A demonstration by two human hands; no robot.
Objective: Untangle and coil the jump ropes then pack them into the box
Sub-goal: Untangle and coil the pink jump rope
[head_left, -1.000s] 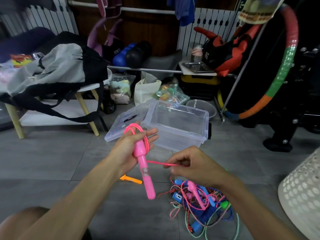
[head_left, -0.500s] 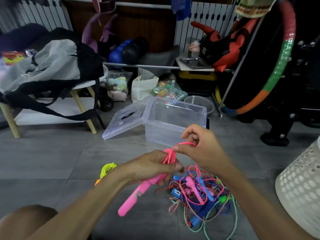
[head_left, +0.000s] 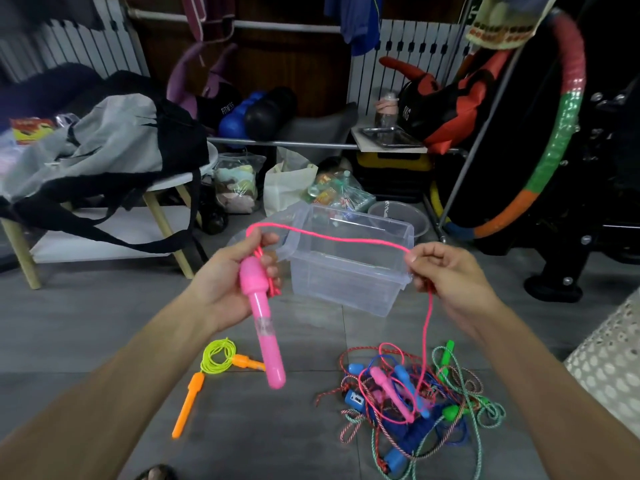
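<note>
The pink handle [head_left: 261, 317] is gripped near its bulbed top by the left hand [head_left: 230, 280], with a few turns of pink cord [head_left: 346, 240] already gathered under the same fingers, so that the coil is kept from springing loose. The handle's long axis runs almost upright, tilted slightly, its rounded free end pointing down toward the floor. The hands are held well apart. The cord is pinched by the right hand [head_left: 450, 278] between thumb and fingers, and a span is stretched nearly level between the two hands, seemingly measured out for the next loop. From the right hand the cord drops into the tangled pile [head_left: 419, 407] of ropes on the floor, where its other end appears still caught. The clear box [head_left: 349, 271] stands open just behind the hands, within easy reach for packing. A yellow rope [head_left: 218, 356] with orange handles lies coiled on the floor, left of the pile.
</note>
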